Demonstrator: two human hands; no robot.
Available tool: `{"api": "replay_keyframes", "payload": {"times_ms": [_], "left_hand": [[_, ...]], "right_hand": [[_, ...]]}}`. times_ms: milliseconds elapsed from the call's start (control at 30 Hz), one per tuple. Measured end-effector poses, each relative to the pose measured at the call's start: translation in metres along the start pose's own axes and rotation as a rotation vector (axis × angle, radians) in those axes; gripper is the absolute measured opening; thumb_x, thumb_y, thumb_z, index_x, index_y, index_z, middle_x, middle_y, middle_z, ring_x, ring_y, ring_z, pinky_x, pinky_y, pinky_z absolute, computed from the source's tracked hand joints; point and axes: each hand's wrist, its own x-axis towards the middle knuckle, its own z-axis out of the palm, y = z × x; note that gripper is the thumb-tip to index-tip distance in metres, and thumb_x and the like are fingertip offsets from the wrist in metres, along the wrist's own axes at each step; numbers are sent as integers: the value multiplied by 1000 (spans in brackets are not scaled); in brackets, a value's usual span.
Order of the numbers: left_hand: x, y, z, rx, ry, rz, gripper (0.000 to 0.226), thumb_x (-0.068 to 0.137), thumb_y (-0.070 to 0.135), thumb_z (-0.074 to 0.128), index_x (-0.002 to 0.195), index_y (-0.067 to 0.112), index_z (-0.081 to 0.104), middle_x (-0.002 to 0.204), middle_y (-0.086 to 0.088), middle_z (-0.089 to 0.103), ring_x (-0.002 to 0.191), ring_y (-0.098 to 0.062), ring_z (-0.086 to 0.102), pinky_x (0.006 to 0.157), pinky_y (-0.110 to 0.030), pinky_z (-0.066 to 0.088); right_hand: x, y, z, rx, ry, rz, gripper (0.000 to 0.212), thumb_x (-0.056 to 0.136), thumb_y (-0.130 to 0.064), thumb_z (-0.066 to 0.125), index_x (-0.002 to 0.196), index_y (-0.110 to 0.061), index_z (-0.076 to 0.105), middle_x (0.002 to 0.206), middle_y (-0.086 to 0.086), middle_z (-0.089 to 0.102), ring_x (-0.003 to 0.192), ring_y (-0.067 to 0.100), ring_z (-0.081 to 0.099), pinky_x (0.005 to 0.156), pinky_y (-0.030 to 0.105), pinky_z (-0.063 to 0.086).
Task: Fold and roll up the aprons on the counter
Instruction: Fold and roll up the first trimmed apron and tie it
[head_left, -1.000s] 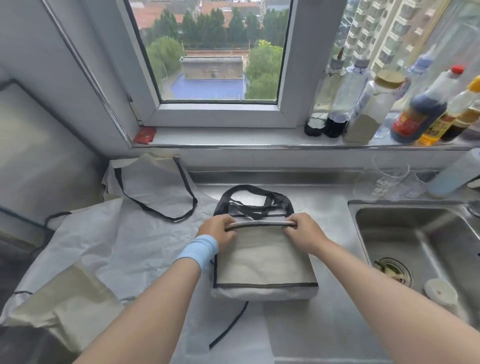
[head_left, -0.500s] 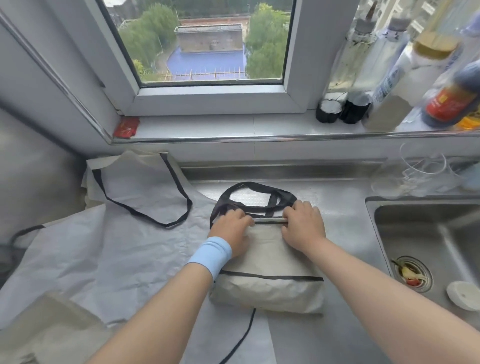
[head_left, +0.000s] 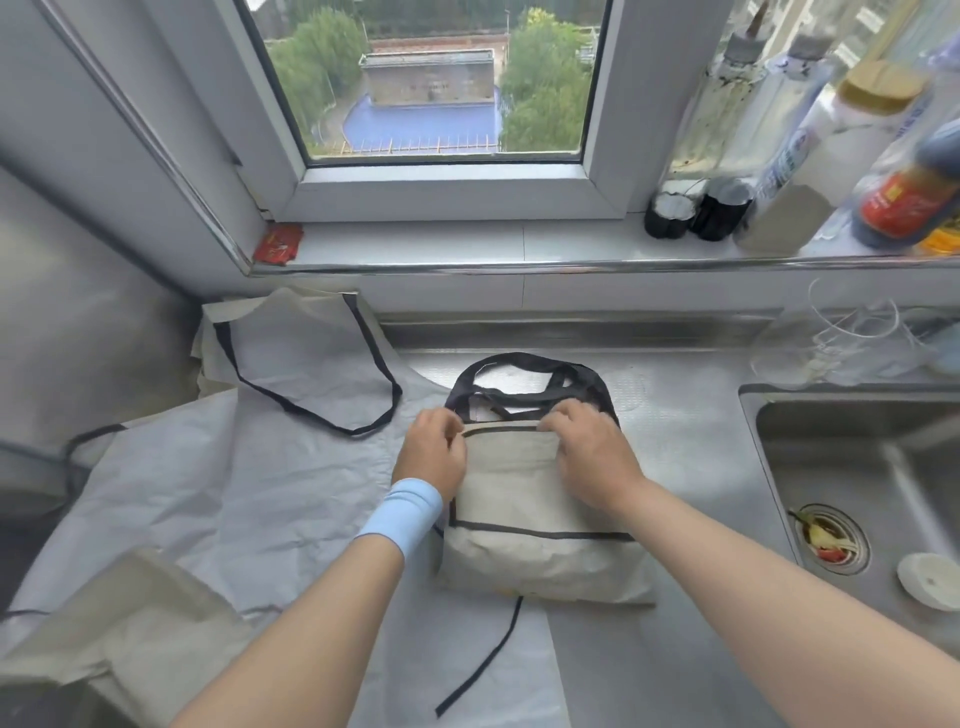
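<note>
no legible text anywhere, red label on dark sauce bottle (head_left: 906, 200) with yellow marks too blurred to read, blue print on clear bottle (head_left: 787, 156) unreadable, red packet (head_left: 278, 244) on sill, markings indistinct

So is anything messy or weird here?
A little. Food scraps sit in the sink drain, and a black strap trails loose from under the folded apron. Nothing looks spilled or broken.
</note>
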Motion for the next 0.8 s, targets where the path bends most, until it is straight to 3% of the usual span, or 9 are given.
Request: {"api": "replay_keyframes", "payload": {"times_ms": [33,133,200,333,433,533,667,767,800], "left_hand": [[-4,-1,-5,-30,6,-120,6,87,12,53,83,15,56,85,-2,56,84,-26,52,79,-35,45],[-26,-10,-14,-114,-207,-453,37,86,46,49,69,13,51,67,-5,54,77,-33,53,71,-35,45],[-45,-17,-15,-179,-330,-498,59,78,68,48,73,11,61,71,-8,60,82,-36,61,75,-37,47],[-82,-17,-14,-198,-365,-432,57,74,66,64,110,21,59,98,2,61,98,-21,61,85,-32,46],[-101,-15,-11,-216,-375,-471,73,73,50,73,134,23,43,121,-1,57,110,-21,58,97,-31,45],[-114,-20,-8,0,-377,-420,65,81,33,67,138,18,40,131,-3,56,119,-22,54,96,-25,39],[-124,-20,-6,282,-323,-336,68,76,34,66,136,19,36,129,-6,50,119,-28,52,98,-33,43],[-125,-1,1,516,-100,63,53,83,35,58,133,26,44,129,-3,42,120,-25,43,101,-35,37],[-125,5,6,522,-122,198,49,87,34,54,135,29,44,136,-2,40,126,-24,40,104,-35,33]], "right_hand": [[-8,-5,2,26,3,-38,38,71,6,57,99,-16,68,102,2,61,92,29,59,76,40,48],[-36,-30,3,101,4,-122,23,76,-4,59,92,-17,69,95,-2,63,88,24,60,74,41,51],[-54,-44,6,116,-36,-94,23,85,-20,55,104,-20,69,105,-5,64,99,20,60,83,38,50],[-76,-62,12,24,-331,-5,60,93,-47,25,147,-27,39,150,2,42,138,22,39,108,42,35],[-86,-66,17,-95,-457,70,58,100,-47,21,156,-32,13,163,4,15,150,21,13,116,47,19],[-94,-69,21,-173,-534,132,62,101,-52,23,156,-34,1,166,3,-2,152,22,-2,116,57,9],[-107,-70,21,-275,-548,114,69,94,-59,9,156,-33,-6,165,6,-9,152,24,-9,116,60,5],[-117,-70,21,-280,-475,62,84,77,-59,-9,156,-32,-4,165,6,-11,151,23,-11,116,59,4],[-120,-69,22,-277,-463,47,85,77,-59,-10,156,-31,-4,165,6,-11,151,23,-12,116,59,3]]}}
